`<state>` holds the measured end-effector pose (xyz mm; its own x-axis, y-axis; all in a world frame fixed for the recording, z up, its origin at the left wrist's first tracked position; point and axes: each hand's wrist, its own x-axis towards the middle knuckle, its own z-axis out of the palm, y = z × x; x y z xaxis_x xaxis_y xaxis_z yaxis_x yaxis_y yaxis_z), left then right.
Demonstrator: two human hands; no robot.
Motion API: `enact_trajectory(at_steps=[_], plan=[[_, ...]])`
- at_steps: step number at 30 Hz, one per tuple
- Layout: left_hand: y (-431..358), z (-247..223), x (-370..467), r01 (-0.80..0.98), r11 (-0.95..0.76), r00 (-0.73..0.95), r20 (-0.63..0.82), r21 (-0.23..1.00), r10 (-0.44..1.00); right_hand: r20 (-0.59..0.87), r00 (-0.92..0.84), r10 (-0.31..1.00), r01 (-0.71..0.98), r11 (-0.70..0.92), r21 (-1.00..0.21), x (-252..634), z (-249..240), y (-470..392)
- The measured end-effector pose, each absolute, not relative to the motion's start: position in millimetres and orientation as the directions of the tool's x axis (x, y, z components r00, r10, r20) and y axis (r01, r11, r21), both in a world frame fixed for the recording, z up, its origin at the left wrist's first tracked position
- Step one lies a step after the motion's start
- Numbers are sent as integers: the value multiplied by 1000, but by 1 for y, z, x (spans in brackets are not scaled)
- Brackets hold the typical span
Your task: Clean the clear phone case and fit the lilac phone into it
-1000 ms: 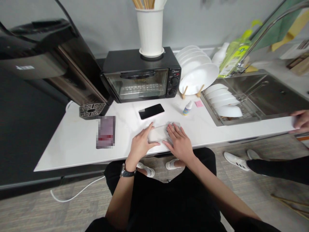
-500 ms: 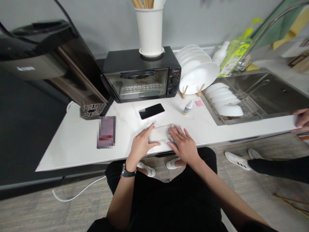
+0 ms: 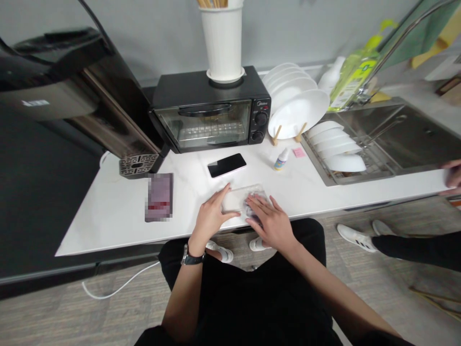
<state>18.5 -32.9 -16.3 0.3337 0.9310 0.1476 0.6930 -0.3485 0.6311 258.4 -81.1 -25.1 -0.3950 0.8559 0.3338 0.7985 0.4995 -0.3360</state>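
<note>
A clear, flat rectangular piece (image 3: 237, 196), like a transparent case, lies on the white counter near its front edge. My left hand (image 3: 211, 214) grips its left end, with the thumb along the near edge and the index finger at the far edge. Over its right part, my right hand (image 3: 270, 218) lies with fingers stretched, pressing down a thin crumpled greyish cloth (image 3: 249, 210). The fingers hide much of that cloth. Just behind the clear piece is a phone (image 3: 226, 165) with a dark screen. To the right stands a small white bottle (image 3: 281, 159).
A black toaster oven (image 3: 212, 120) stands at the back, beside racked white plates (image 3: 298, 113). Right of them is a sink (image 3: 403, 139) with bowls. A drink machine (image 3: 108, 101) and a blurred purple item (image 3: 159, 197) are at left. Another person's hand (image 3: 453, 175) rests at far right.
My right hand has slid left over the clear piece, uncovering its right end. My left hand keeps its hold. The view has shifted slightly.
</note>
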Motion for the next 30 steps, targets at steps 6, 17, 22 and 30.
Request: enact_trajectory(at_steps=[6, 17, 22, 30], plan=[[-32, -17, 18, 683, -371, 357, 156, 629, 921, 319, -354, 879, 851, 444, -281, 231, -28, -58], [-32, -18, 17, 689, -358, 344, 149, 630, 927, 318, -425, 848, 814, 511, -277, 261, -26, -81], [-31, -18, 18, 690, -374, 348, 170, 620, 922, 340, -314, 886, 882, 405, -240, 250, -29, -61], [-32, -18, 16, 707, -342, 353, 110, 619, 929, 331, -513, 792, 705, 609, -364, 196, -29, -84]])
